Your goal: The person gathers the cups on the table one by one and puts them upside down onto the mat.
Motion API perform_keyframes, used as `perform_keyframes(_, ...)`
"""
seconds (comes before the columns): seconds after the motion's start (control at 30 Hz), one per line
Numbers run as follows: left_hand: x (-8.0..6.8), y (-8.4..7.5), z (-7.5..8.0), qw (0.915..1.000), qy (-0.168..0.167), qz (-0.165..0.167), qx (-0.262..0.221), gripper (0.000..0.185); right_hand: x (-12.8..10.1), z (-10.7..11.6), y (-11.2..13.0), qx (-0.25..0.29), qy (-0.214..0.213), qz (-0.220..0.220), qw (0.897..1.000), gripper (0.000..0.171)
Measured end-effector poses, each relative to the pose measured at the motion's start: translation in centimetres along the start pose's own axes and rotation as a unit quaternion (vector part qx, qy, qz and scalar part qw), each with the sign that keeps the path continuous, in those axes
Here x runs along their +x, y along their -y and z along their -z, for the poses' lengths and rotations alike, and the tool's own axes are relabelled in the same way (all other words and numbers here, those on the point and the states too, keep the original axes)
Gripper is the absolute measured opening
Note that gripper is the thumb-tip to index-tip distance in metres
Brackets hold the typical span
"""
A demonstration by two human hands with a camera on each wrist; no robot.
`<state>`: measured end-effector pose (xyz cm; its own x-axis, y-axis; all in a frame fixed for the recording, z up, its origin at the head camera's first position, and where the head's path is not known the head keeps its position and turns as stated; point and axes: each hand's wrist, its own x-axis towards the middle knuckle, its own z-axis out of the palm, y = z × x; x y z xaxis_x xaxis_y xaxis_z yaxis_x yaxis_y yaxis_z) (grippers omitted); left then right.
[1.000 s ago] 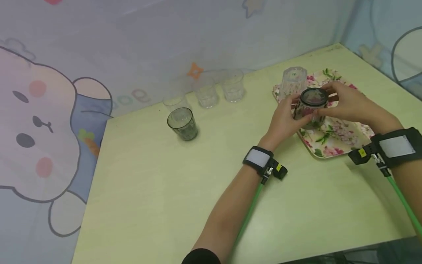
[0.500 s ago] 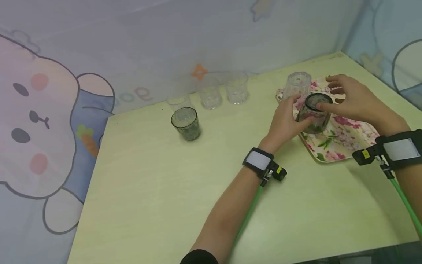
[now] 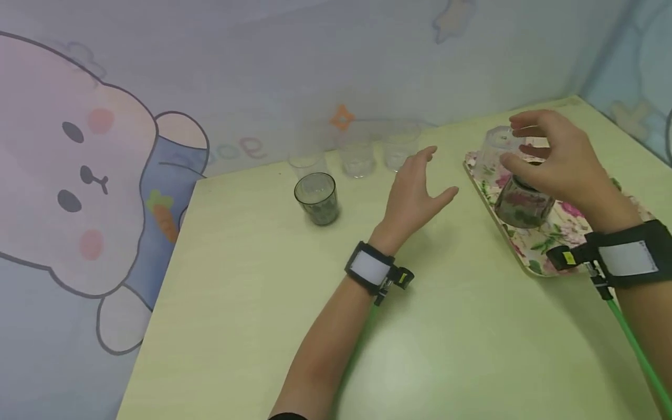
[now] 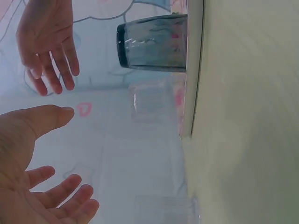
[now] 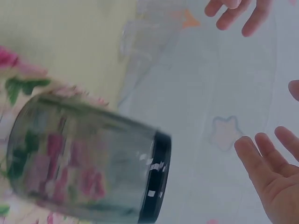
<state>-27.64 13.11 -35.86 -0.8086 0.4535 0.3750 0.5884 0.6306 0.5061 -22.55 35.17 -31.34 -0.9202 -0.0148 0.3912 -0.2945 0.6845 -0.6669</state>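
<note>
- The smoked-grey glass (image 3: 522, 204) stands upside down on the floral tray (image 3: 530, 256), at the tray's near left part.
- The right hand (image 3: 551, 157) hovers just above the glass, fingers loosely curved, holding nothing.
- The left hand (image 3: 415, 192) hangs over the surface (image 3: 446, 338) left of the tray, fingers spread, holding nothing.
- A clear glass (image 3: 496, 149) stands inverted at the tray's far end.
- Well left of the tray stands a second grey glass (image 3: 317, 198); clear tumblers (image 3: 358, 158) line up behind it.
</note>
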Motion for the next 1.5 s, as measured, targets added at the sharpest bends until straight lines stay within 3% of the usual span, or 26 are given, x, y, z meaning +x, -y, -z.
perform_keyframes(0.17,-1.0,1.6,2.7,0.9994,-0.032,0.011,-0.005,0.077,0.3,-1.3,1.3,0.017,0.005,0.012,1.0,0.055)
perform_keyframes(0.37,-2.2,4.0,5.9,0.9987,-0.038,0.032,-0.001,0.082,1.2,-3.1,2.6,0.023,0.033,0.025,0.999,0.053)
perform_keyframes(0.63,-3.0,7.0,10.8,0.9937,0.027,0.101,-0.041,0.089,2.5,-5.9,4.1,0.039,0.09,0.042,0.994,0.054)
perform_keyframes(0.77,-3.3,8.6,12.5,0.9901,0.052,0.125,-0.04,0.09,3.0,-7.6,4.4,0.062,0.108,0.044,0.991,0.053)
perform_keyframes(1.13,-4.3,11.1,14.2,0.9803,0.081,0.177,-0.036,0.095,3.9,-11.9,5.1,0.109,0.136,0.041,0.984,0.05)
perform_keyframes(1.5,-4.5,12.8,14.1,0.9648,0.131,0.226,-0.031,0.107,4.5,-16.2,5.3,0.163,0.158,0.047,0.973,0.054)
